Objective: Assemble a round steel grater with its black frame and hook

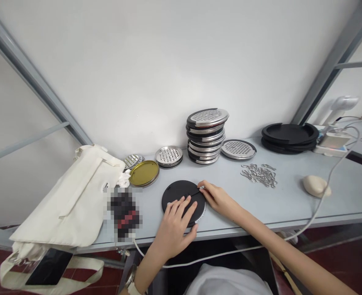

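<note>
A round black disc [181, 190] with a silvery rim showing at its lower right lies near the front edge of the table. My left hand [176, 225] rests on it from the front, palm down, fingers spread. At its upper right edge the fingertips of my right hand [214, 198] are pinched together. A thin dark line runs over the disc to these fingertips; what they hold is too small to make out. Behind stand a tall stack of round graters [207, 137] with black rims and a single round grater [238, 149]. Small metal clips [259, 175] lie in a pile to the right.
On the left are a white bag [67, 200], gold round plates [144, 173], small grater discs [168, 155] and a phone [49, 266]. Black ring-shaped trays [288, 137], a power strip [331, 149] and a beige rounded object [316, 186] sit right. A white cable [317, 209] crosses the front.
</note>
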Available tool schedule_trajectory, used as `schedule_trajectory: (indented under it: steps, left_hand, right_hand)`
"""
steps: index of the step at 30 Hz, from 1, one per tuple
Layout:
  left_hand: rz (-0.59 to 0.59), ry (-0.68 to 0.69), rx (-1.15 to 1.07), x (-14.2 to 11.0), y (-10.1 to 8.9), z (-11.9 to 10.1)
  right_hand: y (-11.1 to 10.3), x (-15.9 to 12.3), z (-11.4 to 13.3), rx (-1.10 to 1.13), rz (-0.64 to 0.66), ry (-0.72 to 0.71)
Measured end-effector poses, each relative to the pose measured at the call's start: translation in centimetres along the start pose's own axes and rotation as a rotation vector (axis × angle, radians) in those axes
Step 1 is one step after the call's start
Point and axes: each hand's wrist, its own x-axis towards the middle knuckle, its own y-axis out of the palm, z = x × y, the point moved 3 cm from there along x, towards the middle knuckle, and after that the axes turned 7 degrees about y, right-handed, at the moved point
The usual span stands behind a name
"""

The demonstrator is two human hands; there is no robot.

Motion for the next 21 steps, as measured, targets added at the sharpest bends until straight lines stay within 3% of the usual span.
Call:
schedule_trajectory:
  steps: [7, 21]
  left_hand:
    - [-0.012, 0.002, -0.008, 0.0, -0.1, -0.03]
    - [-0.016, -0.003, -0.015, -0.06, 0.08, 0.06]
  right_hand:
    - [0.23, -0.03, -0.5, 0.017, -0.034, 0.039]
    - [0.1, -0.05, -0.34, 0.011, -0.104, -0.045]
